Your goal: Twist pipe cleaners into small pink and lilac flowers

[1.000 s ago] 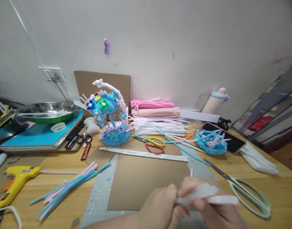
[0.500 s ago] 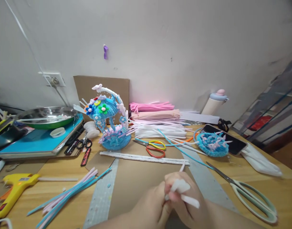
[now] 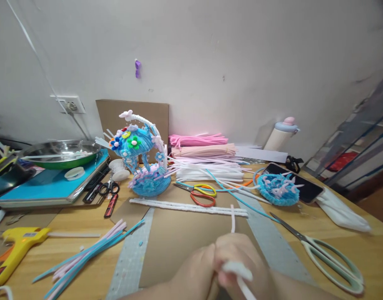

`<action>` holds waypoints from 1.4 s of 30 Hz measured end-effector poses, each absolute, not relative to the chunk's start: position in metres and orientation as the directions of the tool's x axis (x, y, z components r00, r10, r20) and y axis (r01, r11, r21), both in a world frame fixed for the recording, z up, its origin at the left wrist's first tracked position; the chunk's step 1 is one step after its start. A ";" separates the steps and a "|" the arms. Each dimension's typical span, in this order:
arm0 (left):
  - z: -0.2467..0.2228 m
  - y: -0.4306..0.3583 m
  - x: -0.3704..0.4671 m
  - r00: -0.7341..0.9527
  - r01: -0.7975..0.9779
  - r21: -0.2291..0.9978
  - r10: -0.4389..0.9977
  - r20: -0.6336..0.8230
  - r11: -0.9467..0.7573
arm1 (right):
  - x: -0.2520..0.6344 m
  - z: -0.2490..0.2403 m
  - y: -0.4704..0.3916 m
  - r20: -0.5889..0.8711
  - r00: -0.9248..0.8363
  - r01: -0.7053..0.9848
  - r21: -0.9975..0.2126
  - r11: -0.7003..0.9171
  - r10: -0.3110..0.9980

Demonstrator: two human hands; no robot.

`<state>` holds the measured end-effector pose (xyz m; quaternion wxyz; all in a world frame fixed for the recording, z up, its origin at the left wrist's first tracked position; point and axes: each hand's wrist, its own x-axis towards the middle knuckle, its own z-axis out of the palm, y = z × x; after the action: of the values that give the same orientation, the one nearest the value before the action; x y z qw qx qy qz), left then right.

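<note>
Both my hands are closed and pressed together at the bottom middle, over the brown cardboard. My right hand (image 3: 243,254) grips a pale white pipe cleaner (image 3: 233,218); one end sticks up past the knuckles, the other points down toward me. A bent white fuzzy part (image 3: 238,268) shows at the right fingers, blurred. My left hand (image 3: 199,266) meets the right one from the left, its fingers curled at the same work; their tips are mostly hidden. Just beyond lie long white pipe cleaner strips (image 3: 188,207).
Large green-handled scissors (image 3: 332,262) lie right; smaller scissors (image 3: 204,194) lie behind the strips. A blue flowered pipe-cleaner model (image 3: 150,179) stands behind, a blue round piece (image 3: 279,189) rests near a phone (image 3: 310,187). Left are loose pipe cleaners (image 3: 91,254) and a yellow glue gun (image 3: 21,246).
My right hand has turned slightly, so the upper pipe cleaner end stands more upright and further left. The white bent part has shifted down. My hands stay together.
</note>
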<state>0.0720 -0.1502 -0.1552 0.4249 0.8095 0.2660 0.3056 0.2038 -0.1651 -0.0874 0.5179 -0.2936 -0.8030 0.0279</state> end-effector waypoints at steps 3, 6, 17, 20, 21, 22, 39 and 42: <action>-0.143 -0.148 0.070 0.702 0.097 0.848 0.640 0.314 -0.522 | 0.206 -0.088 -0.163 0.766 -0.278 0.485 -0.408 0.773 0.579; -0.130 -0.146 0.069 0.730 0.002 0.840 0.575 0.370 -0.542 | 0.209 -0.092 -0.163 0.766 -0.276 0.477 -0.415 0.775 0.581; -0.124 -0.143 0.068 0.760 0.010 0.839 0.550 0.347 -0.544 | 0.211 -0.098 -0.165 0.738 -0.262 0.471 -0.464 0.750 0.621; -0.129 -0.142 0.068 0.754 0.053 0.826 0.565 0.335 -0.561 | 0.211 -0.096 -0.162 0.742 -0.289 0.439 -0.459 0.773 0.605; -0.129 -0.141 0.068 0.758 0.051 0.824 0.559 0.336 -0.565 | 0.211 -0.097 -0.162 0.740 -0.288 0.430 -0.468 0.772 0.608; -0.129 -0.141 0.069 0.758 0.046 0.820 0.554 0.343 -0.571 | 0.211 -0.100 -0.161 0.735 -0.285 0.423 -0.479 0.769 0.615; -0.143 -0.133 0.072 0.761 0.117 0.784 0.562 0.323 -0.610 | 0.206 -0.122 -0.149 0.802 -0.181 0.349 -0.490 0.799 0.570; -0.148 -0.132 0.072 0.758 0.118 0.775 0.561 0.334 -0.621 | 0.207 -0.123 -0.148 0.807 -0.173 0.354 -0.484 0.800 0.564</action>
<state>0.0723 -0.1322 -0.1482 0.3876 0.8537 0.1986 0.2857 0.2068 -0.1479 -0.1227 0.5678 -0.3021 -0.7601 0.0925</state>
